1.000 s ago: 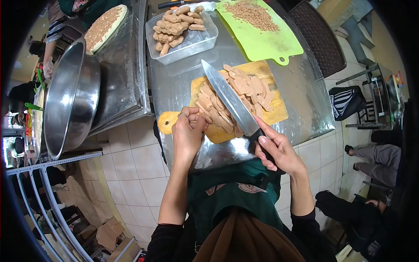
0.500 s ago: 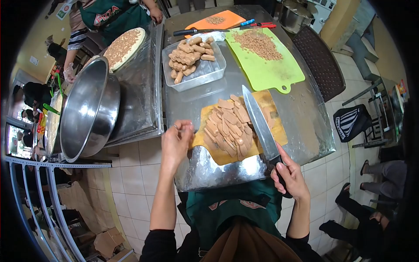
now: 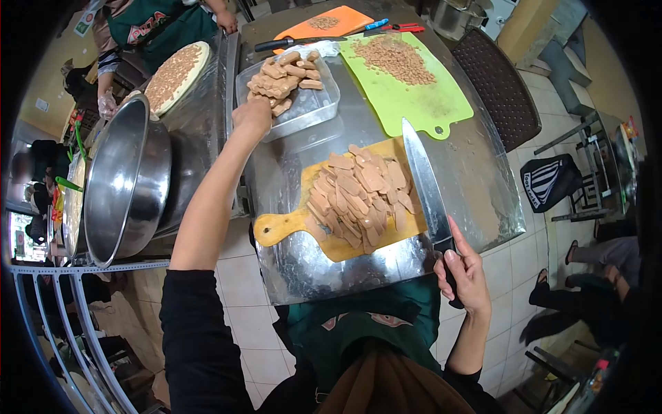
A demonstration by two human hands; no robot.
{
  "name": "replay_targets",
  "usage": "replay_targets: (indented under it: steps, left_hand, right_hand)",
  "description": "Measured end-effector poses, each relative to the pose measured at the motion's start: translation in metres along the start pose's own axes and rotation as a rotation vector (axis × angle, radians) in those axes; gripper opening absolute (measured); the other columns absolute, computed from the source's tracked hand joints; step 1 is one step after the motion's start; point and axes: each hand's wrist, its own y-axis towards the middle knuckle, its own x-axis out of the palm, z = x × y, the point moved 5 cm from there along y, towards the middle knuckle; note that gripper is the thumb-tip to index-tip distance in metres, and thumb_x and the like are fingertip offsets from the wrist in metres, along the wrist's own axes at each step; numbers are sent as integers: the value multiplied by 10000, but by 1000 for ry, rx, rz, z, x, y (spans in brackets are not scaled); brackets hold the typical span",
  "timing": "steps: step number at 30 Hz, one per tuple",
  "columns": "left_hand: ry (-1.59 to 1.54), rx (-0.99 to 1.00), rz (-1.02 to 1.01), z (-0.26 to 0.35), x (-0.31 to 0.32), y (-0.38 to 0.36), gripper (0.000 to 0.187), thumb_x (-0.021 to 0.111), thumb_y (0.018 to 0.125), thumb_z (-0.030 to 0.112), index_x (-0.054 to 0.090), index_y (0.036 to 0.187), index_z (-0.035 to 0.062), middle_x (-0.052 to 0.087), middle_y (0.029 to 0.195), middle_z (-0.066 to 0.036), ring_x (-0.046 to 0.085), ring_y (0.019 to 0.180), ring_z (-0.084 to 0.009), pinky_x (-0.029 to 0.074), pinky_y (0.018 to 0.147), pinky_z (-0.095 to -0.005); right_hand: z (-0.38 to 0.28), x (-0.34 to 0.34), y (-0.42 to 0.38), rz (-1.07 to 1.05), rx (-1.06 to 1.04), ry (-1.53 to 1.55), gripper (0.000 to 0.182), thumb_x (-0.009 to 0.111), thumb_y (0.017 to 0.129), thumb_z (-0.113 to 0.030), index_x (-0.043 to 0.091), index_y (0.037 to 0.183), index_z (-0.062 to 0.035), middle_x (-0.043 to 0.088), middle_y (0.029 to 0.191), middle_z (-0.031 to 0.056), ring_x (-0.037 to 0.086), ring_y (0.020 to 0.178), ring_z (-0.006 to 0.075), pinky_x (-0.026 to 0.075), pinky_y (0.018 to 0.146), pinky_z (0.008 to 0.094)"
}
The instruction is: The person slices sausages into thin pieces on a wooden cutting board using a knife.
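My right hand (image 3: pixel 463 273) is closed around the black handle of a large kitchen knife (image 3: pixel 427 183), its blade pointing away from me over the right side of a wooden cutting board (image 3: pixel 276 228). A heap of sliced sausage (image 3: pixel 358 196) covers much of that board. My left hand (image 3: pixel 252 119) reaches to the near left corner of a clear plastic container (image 3: pixel 303 124), beside the pile of whole sausages (image 3: pixel 283 76) in it. Its fingers are hidden behind the back of the hand.
A green cutting board (image 3: pixel 414 103) with chopped bits and an orange one (image 3: pixel 289 31) with a black-handled knife (image 3: pixel 303 43) lie farther back. Left stand a large steel bowl (image 3: pixel 127 186) and a topped dough round (image 3: pixel 176 76), with another person's gloved hand (image 3: pixel 107 105) nearby.
My left hand has left the wooden board's handle and moved forward and left to the plastic container. The knife remains in my right hand, its blade now away from the slices.
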Motion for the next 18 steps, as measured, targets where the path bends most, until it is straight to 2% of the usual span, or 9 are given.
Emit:
replay_targets:
  steps: [5, 8, 11, 14, 18]
  left_hand:
    - [55, -58, -141, -2, 6, 17, 323, 678, 843, 133, 699, 1160, 75, 661, 1239, -149, 645, 1142, -301, 536, 895, -421]
    - [115, -19, -180, -3, 12, 22, 325, 675, 839, 137, 698, 1155, 66, 672, 1219, -149, 648, 1134, -308, 540, 885, -420]
    - [123, 11, -248, -2, 11, 22, 347, 688, 819, 155, 694, 1153, 58, 683, 1197, -144, 653, 1120, -310, 543, 878, -421]
    - [-17, 35, -208, -12, 23, 32, 375, 685, 810, 200, 686, 1152, 47, 689, 1174, -153, 658, 1104, -316, 542, 881, -415]
    - [-30, 48, -149, -12, 21, 27, 402, 660, 820, 287, 685, 1154, 64, 691, 1162, -153, 657, 1096, -317, 538, 888, -412]
  right_hand:
    - [3, -17, -5, 76, -16, -16, 634, 515, 1005, -159, 214, 1562, -129, 498, 662, 27, 385, 412, 54, 323, 353, 192]
    - [0, -21, -9, 97, -50, -30, 603, 481, 1008, -88, 235, 1557, -114, 499, 653, 11, 386, 432, 47, 326, 378, 197]
    - [1, -19, -12, 105, -44, -13, 607, 486, 1006, -84, 234, 1558, -115, 495, 649, 8, 388, 435, 48, 326, 377, 198]
    - [3, -15, -14, 93, -26, -46, 608, 486, 1006, -78, 234, 1558, -117, 493, 650, 5, 389, 441, 47, 327, 377, 200]
    - [4, -11, -17, 74, -42, -70, 606, 485, 1002, -71, 242, 1556, -119, 487, 650, -2, 391, 445, 48, 331, 378, 200]
